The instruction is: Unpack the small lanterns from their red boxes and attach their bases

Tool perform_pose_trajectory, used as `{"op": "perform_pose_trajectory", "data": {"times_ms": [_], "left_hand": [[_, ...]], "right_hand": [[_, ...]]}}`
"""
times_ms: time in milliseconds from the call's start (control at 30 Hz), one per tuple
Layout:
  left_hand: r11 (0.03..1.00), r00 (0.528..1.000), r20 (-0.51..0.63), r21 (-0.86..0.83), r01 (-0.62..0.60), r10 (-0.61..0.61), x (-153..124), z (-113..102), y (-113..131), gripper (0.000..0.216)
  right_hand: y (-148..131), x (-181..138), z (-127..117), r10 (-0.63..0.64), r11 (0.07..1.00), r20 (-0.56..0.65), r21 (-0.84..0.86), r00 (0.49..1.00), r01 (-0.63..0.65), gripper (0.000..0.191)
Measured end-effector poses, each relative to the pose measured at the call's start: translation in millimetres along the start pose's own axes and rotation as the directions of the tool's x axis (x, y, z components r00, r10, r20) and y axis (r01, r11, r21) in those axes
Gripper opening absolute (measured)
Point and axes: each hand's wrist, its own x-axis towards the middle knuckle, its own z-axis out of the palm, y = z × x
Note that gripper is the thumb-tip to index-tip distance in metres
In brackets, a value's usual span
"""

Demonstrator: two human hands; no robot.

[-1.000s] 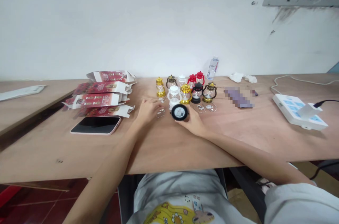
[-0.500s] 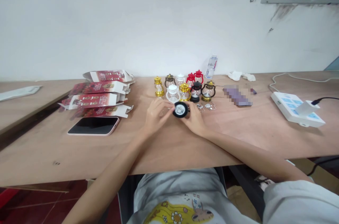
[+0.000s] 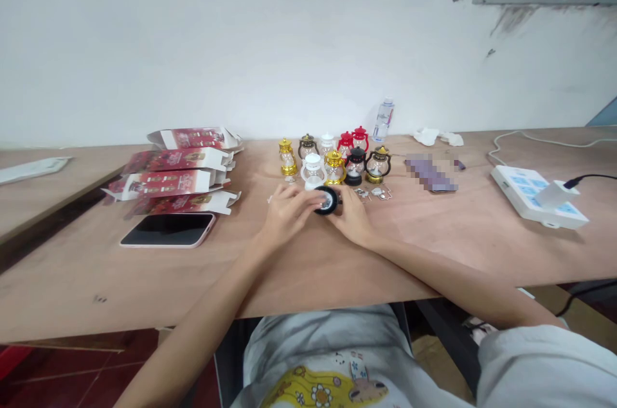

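Note:
My right hand (image 3: 353, 216) is closed around a small black lantern (image 3: 331, 192), with its round base turned toward me. The middle of that base looks pale and silvery. From the left, the bunched fingers of my left hand (image 3: 288, 212) press on the base and cover part of it. Whether they pinch a small piece there is hidden. Just behind my hands stand a white lantern (image 3: 313, 171), a gold lantern (image 3: 334, 168), another black lantern (image 3: 356, 166) and a bronze lantern (image 3: 378, 164). Small metal pieces (image 3: 378, 193) lie beside my right fingers.
Flattened red boxes (image 3: 176, 183) are stacked on the left, with a phone (image 3: 168, 230) in front. More lanterns, including a red one (image 3: 360, 137), and a water bottle (image 3: 384, 119) stand by the wall. A power strip (image 3: 537, 197), crumpled tissue (image 3: 427, 136) and a blurred purple item (image 3: 430, 173) are on the right.
My left fingers have moved from the rim of the held lantern's base to over its middle, covering more of it. My right hand keeps its hold in about the same place.

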Motion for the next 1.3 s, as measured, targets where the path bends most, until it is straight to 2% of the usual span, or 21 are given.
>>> {"op": "perform_pose_trajectory", "data": {"times_ms": [133,500,733,1100,1200,1300], "left_hand": [[0.991,0.995,0.026,0.092,-0.098,0.096,-2.0,2.8,-2.8,0.017],[0.968,0.996,0.032,0.234,-0.092,0.087,-4.8,4.7,-7.7,0.02],[0.966,0.989,0.108,0.226,-0.123,0.101,-3.0,2.0,-7.8,0.028],[0.979,0.994,0.035,0.17,-0.11,0.105,0.1,1.7,-5.2,0.017],[0.992,0.999,-0.028,0.123,-0.039,0.043,1.9,-2.6,-3.1,0.013],[0.983,0.985,-0.097,0.102,0.151,-0.142,2.6,-7.3,-8.7,0.012]], "right_hand": [[-0.3,0.4,-0.1,0.02,1.0,0.0,-0.009,1.0,-0.02,0.039],[2.4,0.8,0.3,0.032,0.999,-0.004,-0.031,0.999,-0.032,0.04],[2.5,0.9,-0.6,0.032,0.999,0.011,-0.03,0.999,-0.032,0.039],[1.7,1.0,-0.6,0.022,0.999,0.003,-0.027,1.0,-0.022,0.038],[2.1,0.9,-0.5,0.02,1.0,-0.002,-0.015,1.0,-0.02,0.04],[2.7,1.0,0.1,0.046,0.999,-0.007,-0.006,0.999,-0.046,0.043]]}}
